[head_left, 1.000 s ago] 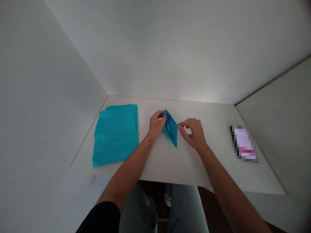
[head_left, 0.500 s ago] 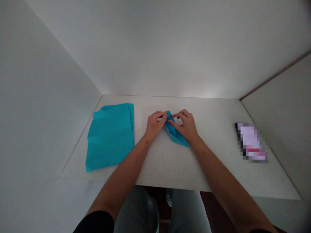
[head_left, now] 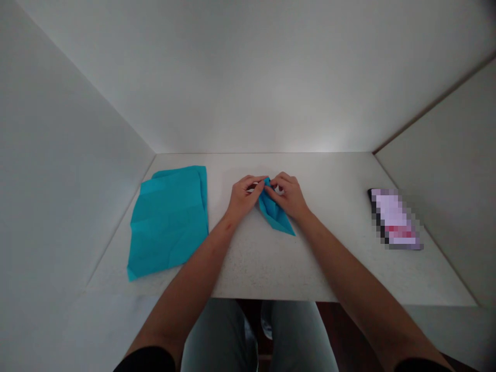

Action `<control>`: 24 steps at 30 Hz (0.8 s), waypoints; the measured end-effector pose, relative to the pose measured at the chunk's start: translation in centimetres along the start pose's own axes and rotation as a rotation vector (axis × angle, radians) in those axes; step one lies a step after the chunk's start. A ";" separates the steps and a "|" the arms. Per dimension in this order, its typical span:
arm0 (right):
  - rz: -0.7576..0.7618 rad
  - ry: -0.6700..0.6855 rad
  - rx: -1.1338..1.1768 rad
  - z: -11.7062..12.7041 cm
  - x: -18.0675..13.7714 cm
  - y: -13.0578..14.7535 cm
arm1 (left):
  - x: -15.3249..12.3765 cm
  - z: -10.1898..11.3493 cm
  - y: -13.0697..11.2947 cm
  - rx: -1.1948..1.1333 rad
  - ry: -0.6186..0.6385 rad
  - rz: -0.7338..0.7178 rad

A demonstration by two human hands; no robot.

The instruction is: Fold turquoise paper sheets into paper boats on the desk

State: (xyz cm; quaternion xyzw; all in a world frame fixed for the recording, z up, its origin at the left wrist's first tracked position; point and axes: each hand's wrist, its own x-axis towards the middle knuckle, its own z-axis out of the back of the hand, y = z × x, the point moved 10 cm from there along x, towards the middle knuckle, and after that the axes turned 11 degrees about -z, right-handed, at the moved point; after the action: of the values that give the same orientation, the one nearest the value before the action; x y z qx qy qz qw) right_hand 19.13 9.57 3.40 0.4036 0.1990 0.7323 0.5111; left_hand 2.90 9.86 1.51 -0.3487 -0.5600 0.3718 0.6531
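A small folded piece of turquoise paper is held between my two hands over the middle of the white table. My left hand pinches its upper tip from the left, thumb and fingers closed on it. From the right, my right hand grips the same piece near the tip, with thumb and index finger close together. The lower end hangs out as a point toward the lower right. Part of the upper folds is hidden behind my fingers.
Larger turquoise sheets lie in a stack on the left of the white table. A phone, its screen blurred, lies at the right. White walls enclose the table at the back and both sides.
My right thumb and index finger have closed in on the folded paper near its tip. My left hand keeps its pinch. The whole view has shifted slightly.
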 end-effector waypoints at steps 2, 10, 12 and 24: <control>0.004 0.007 0.066 0.2 0.1 0.2 | -0.1 -0.2 0.3 -0.005 0.006 0.023; -0.195 0.065 0.470 -0.1 0.2 -1.7 | 0.0 -1.2 0.1 -0.028 0.108 -0.013; -0.257 0.011 0.570 0.1 0.3 -2.6 | -0.2 -1.8 0.0 -0.044 0.168 -0.013; -0.543 -0.045 1.002 -1.3 0.5 -5.6 | -0.9 -2.3 0.8 -0.174 0.199 0.111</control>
State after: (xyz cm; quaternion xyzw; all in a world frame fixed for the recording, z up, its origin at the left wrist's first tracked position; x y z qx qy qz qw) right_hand 21.31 12.44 -1.06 0.5467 0.6076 0.3819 0.4314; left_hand 4.99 9.34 0.07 -0.4696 -0.5025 0.3207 0.6513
